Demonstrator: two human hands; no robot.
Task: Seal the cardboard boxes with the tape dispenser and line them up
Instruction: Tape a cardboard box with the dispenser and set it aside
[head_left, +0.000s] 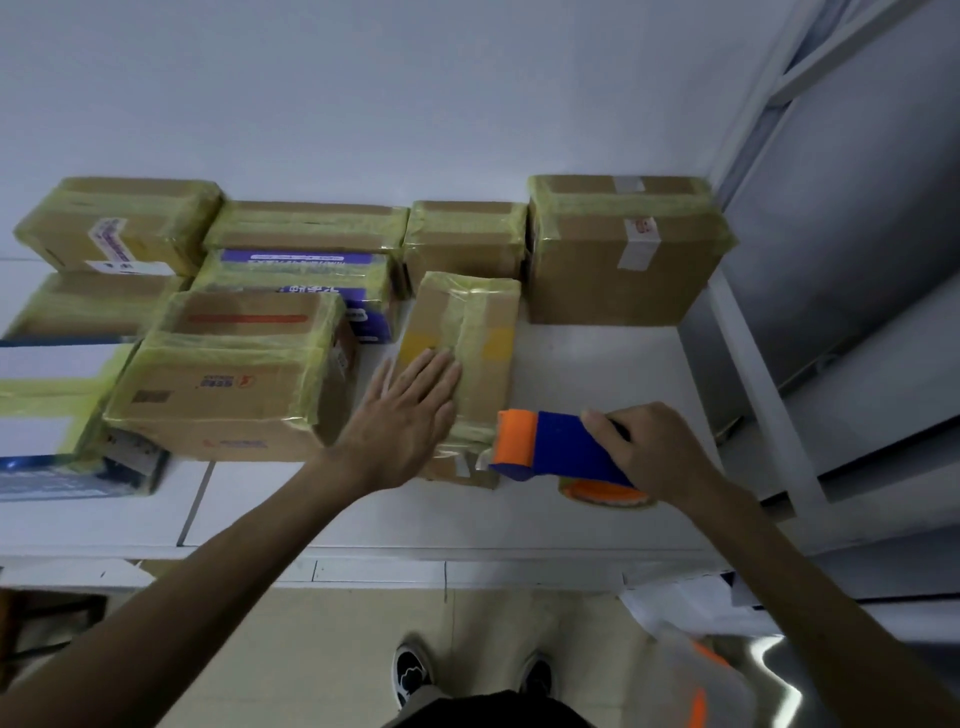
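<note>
A narrow cardboard box (480, 338) wrapped in yellowish tape lies on the white table (597, 364), its long side pointing away from me. My left hand (410, 410) presses flat on the near left part of its top, fingers straight. My right hand (654, 452) grips the blue and orange tape dispenser (550, 447), whose orange front touches the box's near right corner. An orange tape roll (605, 493) shows under the dispenser.
Several taped boxes crowd the table: a big one (623, 249) at the back right, a medium one (234, 379) to the left, others along the wall. A metal rack post (753, 374) stands at right. Bare tabletop lies right of the narrow box.
</note>
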